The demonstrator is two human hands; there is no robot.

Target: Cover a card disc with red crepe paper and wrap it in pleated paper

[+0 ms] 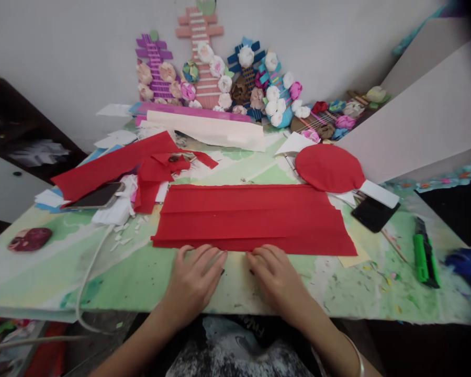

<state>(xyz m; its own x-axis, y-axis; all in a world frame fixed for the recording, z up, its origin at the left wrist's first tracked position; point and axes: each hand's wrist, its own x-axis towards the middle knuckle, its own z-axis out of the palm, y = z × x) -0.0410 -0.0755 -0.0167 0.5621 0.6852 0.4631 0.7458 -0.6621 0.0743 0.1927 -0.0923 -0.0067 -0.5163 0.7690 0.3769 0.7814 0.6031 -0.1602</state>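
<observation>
I have the red sheet (243, 217) lying flat in the middle of the table (133, 283), creased lengthwise, its long near edge towards me. My left hand (198, 277) and right hand (277, 277) sit at that edge, a gap between them, fingers bent and fingertips on the paper. I can't tell from here whether either one pinches it. A small dark bit shows by each thumb, too little to identify. The red disc (329, 167) lies at the sheet's far right corner; the green cutter (424, 256) lies well to the right.
</observation>
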